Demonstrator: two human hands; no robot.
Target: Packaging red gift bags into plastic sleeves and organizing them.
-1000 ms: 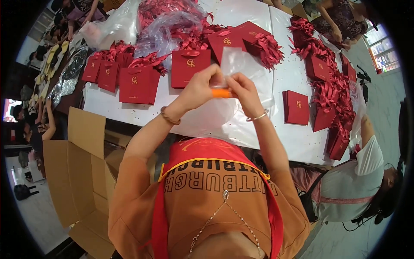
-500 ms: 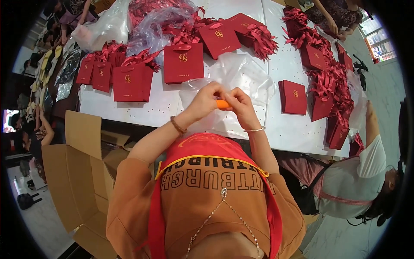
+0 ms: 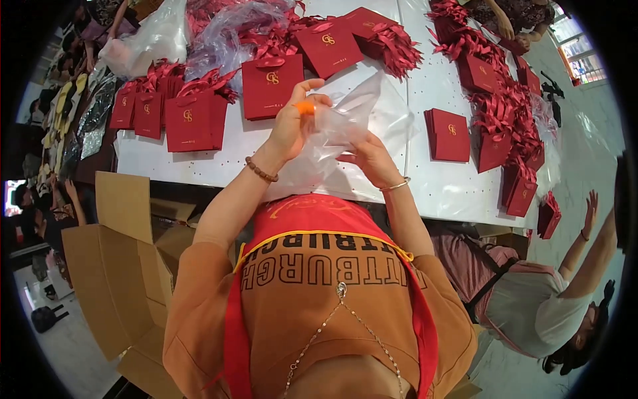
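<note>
- The left hand [image 3: 290, 130] is raised over the near edge of the white counter [image 3: 425, 193], its fingers [image 3: 311, 90] curled and pinching a small orange piece [image 3: 305, 107] against the top of a clear plastic bag [image 3: 339, 130].
- The right hand [image 3: 372, 158] sits lower and just to the right, its fingers closed on the lower side of the same bag, which hangs crumpled between both hands above the counter.
- A beaded bracelet [image 3: 260, 170] circles the left wrist; a thin bangle [image 3: 396, 186] circles the right.
- Red paper gift bags [image 3: 271, 85] with gold marks lie flat on the counter beyond the hands, more to the left [image 3: 189, 120] and right [image 3: 448, 134].
- Heaps of red ribbon [image 3: 508, 110] run along the right side.
- An open cardboard box [image 3: 113, 279] stands on the floor at the left.
- Another person [image 3: 538, 306] sits low at the right, one arm raised.
</note>
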